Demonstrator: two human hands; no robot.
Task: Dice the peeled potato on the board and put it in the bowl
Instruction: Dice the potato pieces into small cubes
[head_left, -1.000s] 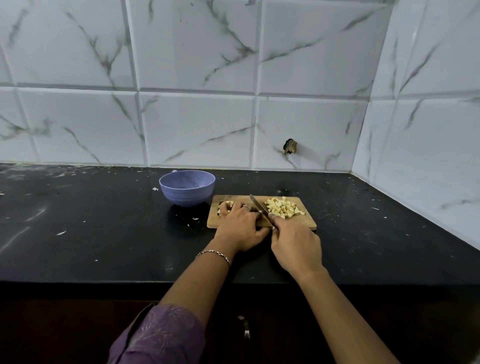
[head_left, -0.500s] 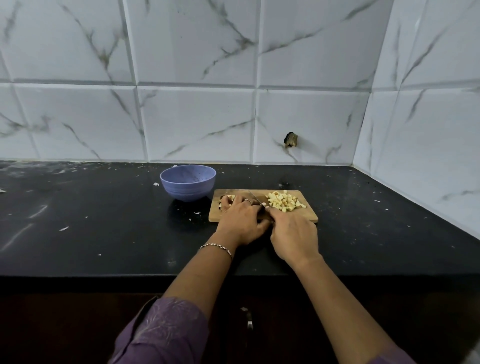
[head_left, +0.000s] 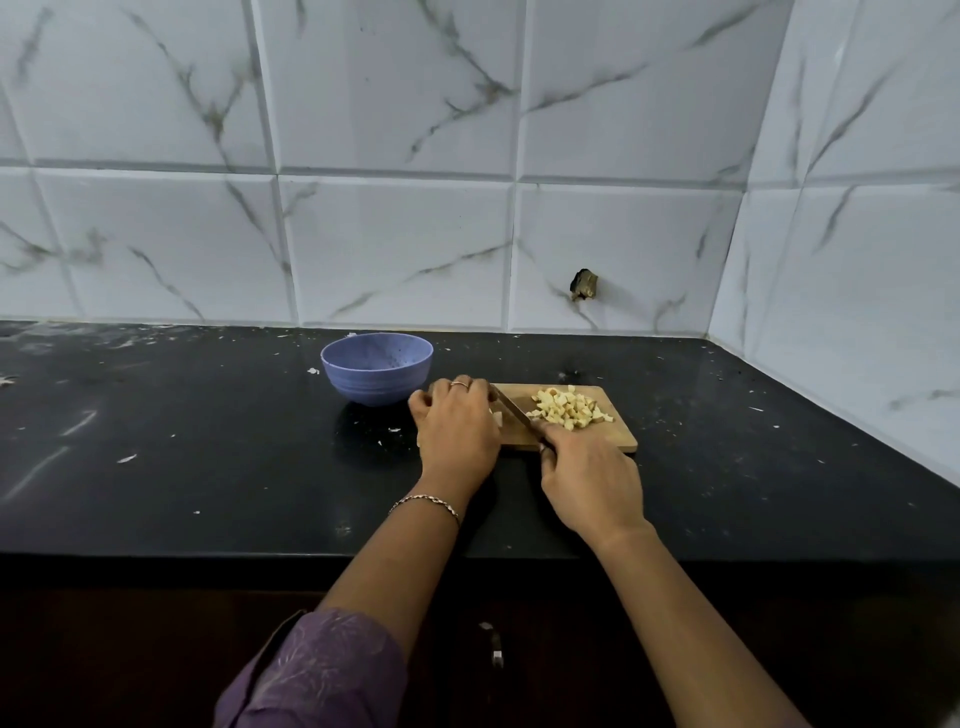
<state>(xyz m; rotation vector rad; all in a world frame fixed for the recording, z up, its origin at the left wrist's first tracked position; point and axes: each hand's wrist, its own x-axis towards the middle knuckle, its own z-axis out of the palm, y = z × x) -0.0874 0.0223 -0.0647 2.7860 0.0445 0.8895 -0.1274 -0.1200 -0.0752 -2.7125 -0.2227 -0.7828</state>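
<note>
The right hand (head_left: 587, 473) is closed around the handle of a knife (head_left: 511, 408). The handle is hidden inside the fist, and the blade runs from it up and to the left, with its tip close to the fingers of the left hand (head_left: 457, 426). The left hand lies knuckles up over the left end of the wooden board (head_left: 615, 435), its fingers curled down to hold an uncut piece of potato (head_left: 497, 417). Only a small pale corner of that piece shows at the hand's right edge, just beside the blade, so its shape cannot be told. The diced potato (head_left: 569, 410) is heaped on the far right part of the board, right of the blade and just beyond the right hand's knuckles. The blue bowl (head_left: 376, 366) stands on the black counter (head_left: 208, 441) just left of the board's far left corner, close to the left hand, and no potato is visible inside it. A ring (head_left: 460, 384) sits on one left finger, a thin bracelet (head_left: 426, 501) circles the left wrist, and a purple sleeve (head_left: 317, 670) covers the near forearm. Pale flecks are scattered over the counter. The marbled tile wall (head_left: 395, 249) behind it has a small dark hole (head_left: 584, 285) far beyond the board.
</note>
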